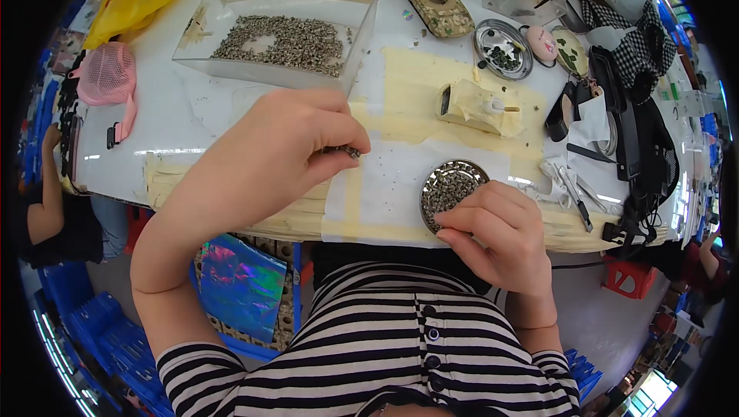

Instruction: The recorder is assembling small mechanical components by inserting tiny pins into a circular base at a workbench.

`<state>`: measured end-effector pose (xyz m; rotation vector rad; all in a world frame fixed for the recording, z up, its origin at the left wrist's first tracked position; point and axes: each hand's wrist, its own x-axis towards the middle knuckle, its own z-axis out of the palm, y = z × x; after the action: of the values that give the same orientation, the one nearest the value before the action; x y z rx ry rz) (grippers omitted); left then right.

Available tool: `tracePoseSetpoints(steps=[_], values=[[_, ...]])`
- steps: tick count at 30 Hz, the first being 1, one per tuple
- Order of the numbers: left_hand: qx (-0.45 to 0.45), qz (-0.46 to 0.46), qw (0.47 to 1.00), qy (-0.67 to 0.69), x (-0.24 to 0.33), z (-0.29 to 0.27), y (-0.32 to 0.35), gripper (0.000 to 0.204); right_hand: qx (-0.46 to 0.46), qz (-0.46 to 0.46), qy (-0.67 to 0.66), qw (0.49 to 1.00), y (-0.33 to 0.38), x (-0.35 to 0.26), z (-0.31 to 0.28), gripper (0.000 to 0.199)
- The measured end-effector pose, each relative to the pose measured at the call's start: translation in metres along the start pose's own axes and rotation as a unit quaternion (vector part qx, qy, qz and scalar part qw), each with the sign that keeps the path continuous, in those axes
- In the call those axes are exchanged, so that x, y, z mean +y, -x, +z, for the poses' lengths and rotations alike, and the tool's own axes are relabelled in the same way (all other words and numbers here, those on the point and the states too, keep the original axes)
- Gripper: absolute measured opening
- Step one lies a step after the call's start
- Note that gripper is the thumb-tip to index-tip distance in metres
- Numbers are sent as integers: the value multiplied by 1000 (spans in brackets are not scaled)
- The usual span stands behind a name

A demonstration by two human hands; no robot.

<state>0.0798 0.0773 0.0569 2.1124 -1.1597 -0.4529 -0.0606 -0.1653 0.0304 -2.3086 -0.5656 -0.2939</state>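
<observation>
My left hand [296, 136] is raised over the front of the table, its fingers curled closed around several small dark metal pieces [350, 152] that show at the fingertips. My right hand [500, 228] reaches to a round shiny metal dish [423, 200] filled with small grey metal pieces [448, 186]. Its thumb and index finger are pinched at the dish's right side; whatever is between them is too small or hidden. Beyond my left hand stands a clear plastic box [262, 72] with many more such pieces [281, 41] spread over its bottom.
A taped block [469, 105] with a peg stands behind the dish. Farther back are a camouflage-patterned case [436, 3] and a round tray [483, 32] with dark green bits. Tweezers [591, 190], a knife-like tool [576, 195] and black straps [627, 132] lie right; a pink mesh item [108, 75] left.
</observation>
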Motion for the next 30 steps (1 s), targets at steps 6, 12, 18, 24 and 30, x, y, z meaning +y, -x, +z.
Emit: tracePoseSetpoints(steps=[6, 12, 18, 24, 30], values=[[50, 17, 994, -93, -2, 26, 4, 15, 14, 2, 20, 1000, 1, -2, -4, 17], [101, 30, 982, -158, 6, 36, 8, 19, 90, 43, 75, 992, 8, 4, -27, 19], [165, 27, 969, -182, 9, 53, 10, 28, 81, 74, 84, 990, 15, 9, -27, 33], [299, 13, 953, -47, 18, 72, 17, 24, 93, 26, 48, 994, 7, 6, -5, 40], [340, 63, 938, -27, 27, 89, 2, 27, 133, 3, 13, 991, -21, 1, 15, 22]])
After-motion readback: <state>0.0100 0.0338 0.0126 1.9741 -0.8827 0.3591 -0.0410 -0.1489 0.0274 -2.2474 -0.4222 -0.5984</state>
